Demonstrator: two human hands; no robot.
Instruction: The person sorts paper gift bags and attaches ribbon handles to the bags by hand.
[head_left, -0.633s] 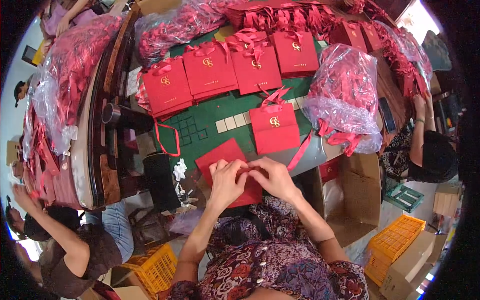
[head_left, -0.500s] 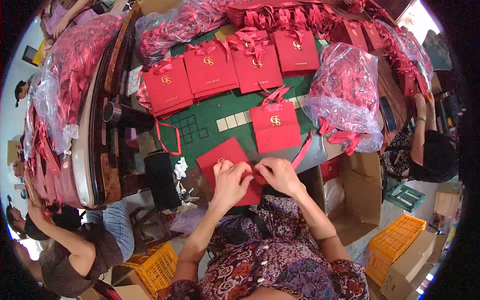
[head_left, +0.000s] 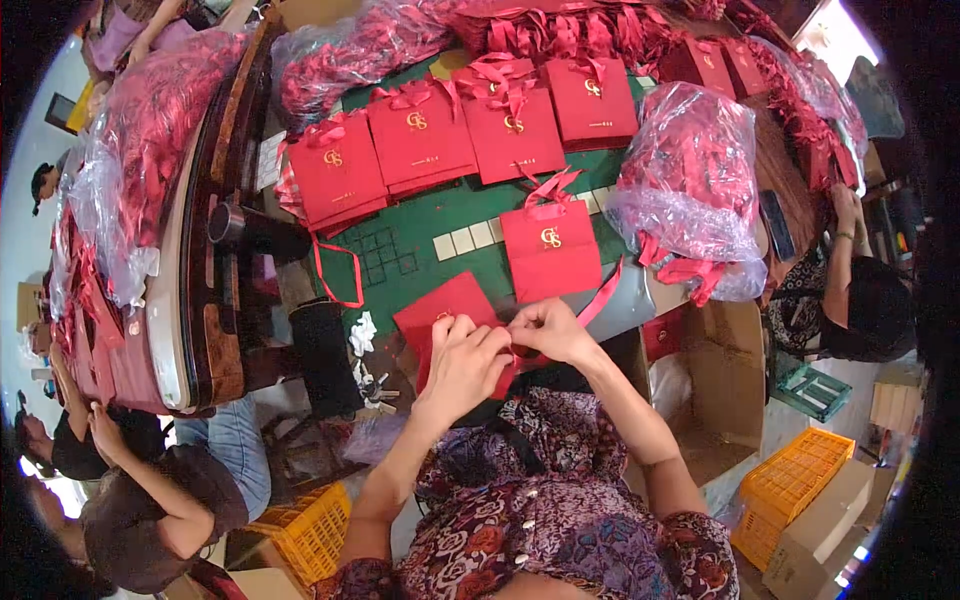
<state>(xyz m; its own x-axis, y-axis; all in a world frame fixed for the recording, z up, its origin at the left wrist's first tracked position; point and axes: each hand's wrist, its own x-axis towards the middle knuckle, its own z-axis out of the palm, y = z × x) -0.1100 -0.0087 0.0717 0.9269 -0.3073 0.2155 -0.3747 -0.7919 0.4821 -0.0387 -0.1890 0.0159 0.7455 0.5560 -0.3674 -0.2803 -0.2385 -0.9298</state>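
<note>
A red paper gift bag [head_left: 447, 302] with gold print lies tilted at the near edge of the green table, its far end showing past my fingers. My left hand [head_left: 463, 368] is closed over the bag's near part, fingertips curled against a red ribbon [head_left: 524, 358]. My right hand [head_left: 556, 333] pinches the same ribbon close beside the left fingertips. The exact grip is partly hidden behind my fingers. Just beyond the hands, another red gift bag [head_left: 551, 262] lies flat with its ribbon handles pointing away. A loose red ribbon [head_left: 603, 292] trails at its right.
Red gift bags [head_left: 420, 140] lie in several stacks across the table. A clear plastic sack [head_left: 688, 170] of red ribboned items stands right, above an open cardboard box [head_left: 715, 380]. A black tumbler [head_left: 258, 232] and crumpled tissue [head_left: 362, 333] are left. Co-workers sit on both sides.
My right hand has shifted slightly up and left, and its fingers pinch closer together. The left hand has turned a little over the bag. At left, a co-worker's arm has moved.
</note>
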